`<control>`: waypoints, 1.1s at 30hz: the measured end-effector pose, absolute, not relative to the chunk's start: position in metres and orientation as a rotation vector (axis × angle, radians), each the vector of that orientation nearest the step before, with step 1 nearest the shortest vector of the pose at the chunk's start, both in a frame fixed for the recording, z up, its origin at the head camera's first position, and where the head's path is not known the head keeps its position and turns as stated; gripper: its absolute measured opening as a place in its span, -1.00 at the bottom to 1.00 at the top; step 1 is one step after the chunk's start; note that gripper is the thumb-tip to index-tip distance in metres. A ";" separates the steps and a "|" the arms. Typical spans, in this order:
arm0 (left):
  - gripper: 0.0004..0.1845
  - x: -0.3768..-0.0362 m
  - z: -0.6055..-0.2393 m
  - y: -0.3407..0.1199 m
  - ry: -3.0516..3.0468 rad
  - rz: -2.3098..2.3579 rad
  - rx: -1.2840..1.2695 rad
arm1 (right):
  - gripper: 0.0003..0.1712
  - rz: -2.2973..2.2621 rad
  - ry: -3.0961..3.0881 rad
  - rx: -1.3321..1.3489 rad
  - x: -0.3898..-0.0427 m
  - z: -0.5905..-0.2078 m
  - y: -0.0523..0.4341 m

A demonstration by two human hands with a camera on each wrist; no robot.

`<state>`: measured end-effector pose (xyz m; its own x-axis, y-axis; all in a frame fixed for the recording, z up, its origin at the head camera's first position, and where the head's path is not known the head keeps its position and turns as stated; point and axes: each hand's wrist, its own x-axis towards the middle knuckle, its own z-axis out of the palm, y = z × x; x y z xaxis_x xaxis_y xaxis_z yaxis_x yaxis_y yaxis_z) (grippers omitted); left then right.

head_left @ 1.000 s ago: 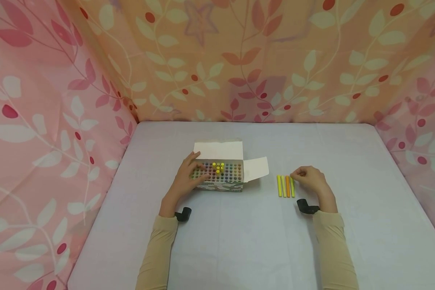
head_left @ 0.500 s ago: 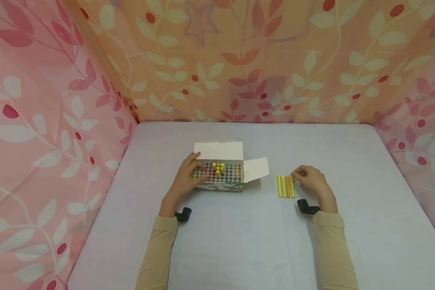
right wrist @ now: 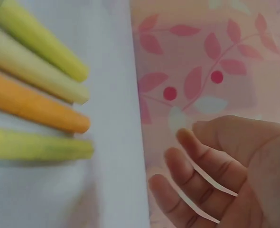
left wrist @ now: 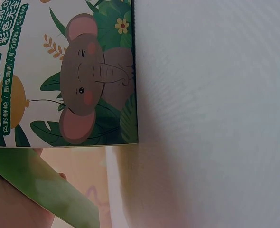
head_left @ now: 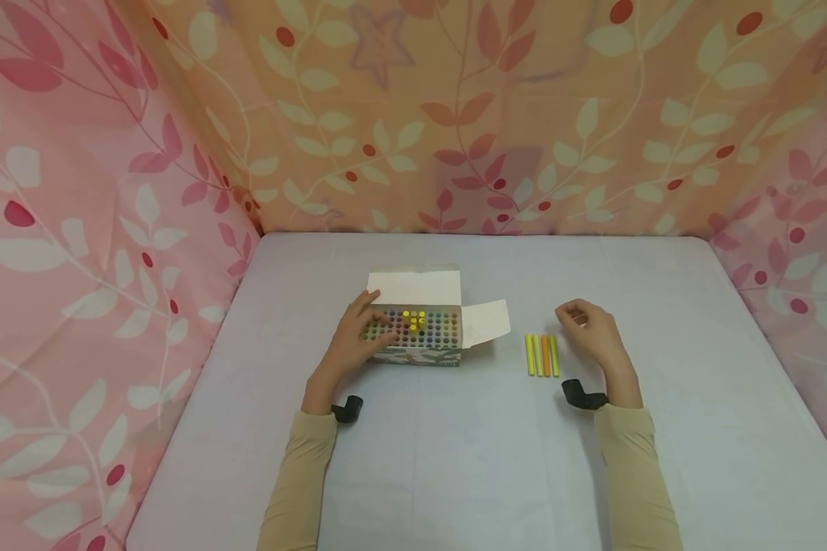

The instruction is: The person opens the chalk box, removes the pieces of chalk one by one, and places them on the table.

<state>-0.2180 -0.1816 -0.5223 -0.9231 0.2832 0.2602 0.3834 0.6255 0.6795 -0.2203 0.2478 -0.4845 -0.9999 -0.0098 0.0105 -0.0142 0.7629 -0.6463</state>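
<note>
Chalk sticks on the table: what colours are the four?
Three yellowish chalk sticks and one orange stick; clearest in the right wrist view.

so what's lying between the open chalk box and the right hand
A row of four chalk sticks lies on the table between the chalk box and the right hand: three yellowish, one orange. The head view shows it.

From my seat the head view is evenly and softly lit, warm pink from the patterned cloth [head_left: 110, 191], with only faint shadows under the sleeves on the worktop [head_left: 455, 459]. No glare. Both wrist views are soft: the sticks [right wrist: 35, 109] blur, and the box [left wrist: 83, 71] is only moderately sharp.
</note>
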 end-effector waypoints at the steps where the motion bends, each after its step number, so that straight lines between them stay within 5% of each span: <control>1: -0.69 -0.218 -0.522 -0.182 -2.715 -1.180 -0.560 | -0.59 1.083 -2.905 0.032 -0.220 -0.483 0.246; 33: -0.69 -0.216 -0.521 -0.181 -2.707 -1.197 -0.560 | -0.81 1.179 -2.615 0.495 -0.227 -0.436 0.142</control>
<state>-0.2159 -0.1809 -0.5210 -0.9229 0.2812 0.2631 0.3838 0.6165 0.6875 -0.2270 0.1422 -0.4361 -0.9164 -0.2089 0.3414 -0.3941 0.6192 -0.6791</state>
